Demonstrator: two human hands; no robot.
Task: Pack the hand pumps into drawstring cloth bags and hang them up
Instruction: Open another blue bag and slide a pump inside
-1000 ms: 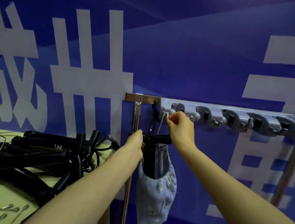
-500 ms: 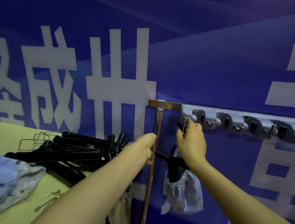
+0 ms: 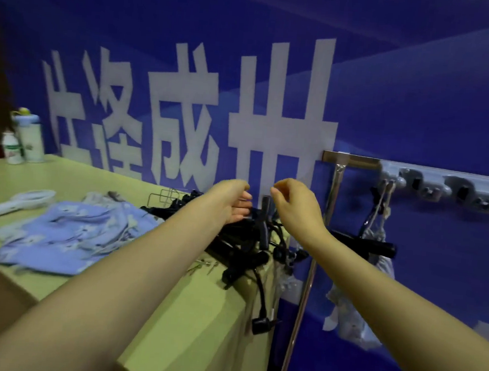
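A pale blue drawstring bag (image 3: 353, 317) with a black hand pump (image 3: 370, 245) sticking out of it hangs by its cords from the leftmost hook of the grey hook rail (image 3: 442, 186). A pile of black hand pumps (image 3: 242, 238) lies at the table's right end. My left hand (image 3: 233, 199) and my right hand (image 3: 294, 206) hover above that pile, fingers apart, holding nothing. Several flat blue floral cloth bags (image 3: 72, 236) lie on the table to the left of the pile.
The yellow-green table (image 3: 191, 327) ends just left of a chrome stand pole (image 3: 309, 278). A white long-handled object (image 3: 10, 205) lies at the left. Two bottles (image 3: 24, 138) stand at the far left corner. A blue banner wall (image 3: 420, 96) is behind.
Both hands have let go of the bag's cords and the pump, and moved left over the pump pile. The view has swung left; the packed bag now hangs alone on the hook.
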